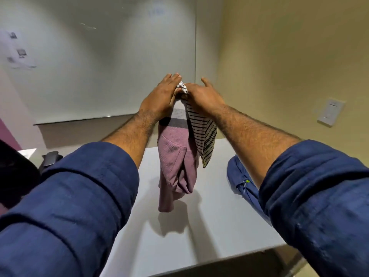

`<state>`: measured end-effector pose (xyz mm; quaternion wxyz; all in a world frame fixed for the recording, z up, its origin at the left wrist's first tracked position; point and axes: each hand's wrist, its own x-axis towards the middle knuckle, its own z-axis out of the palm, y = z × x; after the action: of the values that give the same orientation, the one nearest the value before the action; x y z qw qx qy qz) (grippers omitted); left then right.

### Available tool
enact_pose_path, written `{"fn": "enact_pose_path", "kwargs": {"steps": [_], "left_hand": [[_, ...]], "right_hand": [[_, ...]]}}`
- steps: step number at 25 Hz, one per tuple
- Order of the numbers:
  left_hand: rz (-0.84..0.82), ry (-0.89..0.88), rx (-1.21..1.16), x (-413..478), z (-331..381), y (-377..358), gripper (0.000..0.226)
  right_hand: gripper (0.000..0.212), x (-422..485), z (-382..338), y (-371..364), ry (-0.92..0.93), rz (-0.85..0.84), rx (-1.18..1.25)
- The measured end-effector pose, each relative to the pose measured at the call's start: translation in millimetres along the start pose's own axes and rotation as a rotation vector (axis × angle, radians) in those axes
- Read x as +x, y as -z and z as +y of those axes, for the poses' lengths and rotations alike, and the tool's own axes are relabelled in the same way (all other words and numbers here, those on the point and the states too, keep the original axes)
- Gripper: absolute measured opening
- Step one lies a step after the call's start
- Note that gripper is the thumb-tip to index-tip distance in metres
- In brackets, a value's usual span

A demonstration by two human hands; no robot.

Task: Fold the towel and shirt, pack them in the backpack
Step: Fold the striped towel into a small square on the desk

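Both my hands are raised above the white table, pinching cloth between them. My left hand and my right hand meet at the top of a hanging bundle. The bundle is a mauve shirt with a grey band near its top, and a white towel with black stripes beside it on the right. Both pieces dangle in the air over the table; the shirt's lowest end hangs close to the tabletop. The blue backpack lies on the table to the right, partly hidden behind my right forearm.
A whiteboard covers the wall behind the table. A light switch sits on the yellow wall at right. A dark chair and a dark object are at left. The table's front edge runs across the bottom.
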<state>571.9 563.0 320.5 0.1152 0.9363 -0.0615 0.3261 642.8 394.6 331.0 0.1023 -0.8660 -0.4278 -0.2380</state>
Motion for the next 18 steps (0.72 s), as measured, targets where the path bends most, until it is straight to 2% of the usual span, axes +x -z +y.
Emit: {"fn": "enact_pose_path", "kwargs": {"steps": [11,18], "left_hand": [[-0.006,0.185,0.007,51,-164,-40,0.053],[-0.036,0.325,0.123,76,-250,-79,0.055]], "right_hand": [[0.049,155,-5,-114,0.135,-0.014,0.088],[0.053,238,3,-201,0.233,-0.077,0.131]]}}
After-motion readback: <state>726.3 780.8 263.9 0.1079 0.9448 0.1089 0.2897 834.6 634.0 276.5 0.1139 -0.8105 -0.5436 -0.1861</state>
